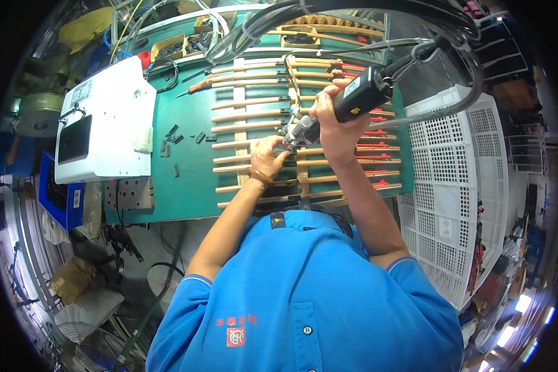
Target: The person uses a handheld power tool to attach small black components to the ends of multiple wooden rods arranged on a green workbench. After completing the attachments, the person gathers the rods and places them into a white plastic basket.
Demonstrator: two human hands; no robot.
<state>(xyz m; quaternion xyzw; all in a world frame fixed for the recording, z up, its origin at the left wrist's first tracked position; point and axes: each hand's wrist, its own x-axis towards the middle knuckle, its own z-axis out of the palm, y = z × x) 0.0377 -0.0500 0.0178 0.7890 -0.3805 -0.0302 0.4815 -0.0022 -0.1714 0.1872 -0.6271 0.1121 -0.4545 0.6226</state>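
My right hand (pixel 340 127) is wrapped round a black power screwdriver (pixel 359 94) with cables and a hose at its rear. The tool tilts, its silver nose (pixel 301 127) pointing down and left at a row of long wooden rods (pixel 229 146). Beside that nose, my left hand (pixel 268 158) has its thumb and fingers pinched together at a rod; what they grip is hidden. Black fittings (pixel 283 99) sit along the middle of the rods, and red pieces (pixel 378 156) lie toward their right ends. Pale strips (pixel 240 93) run crosswise beneath the rods.
Loose black parts (pixel 172 131) lie on the green table (pixel 189 118), near a red-handled screwdriver (pixel 198 87). A white machine (pixel 108 124) and a blue bin (pixel 62 198) are at left. Cardboard boxes (pixel 167 48) hold black parts at the back. White perforated crates (pixel 437 186) stand at right.
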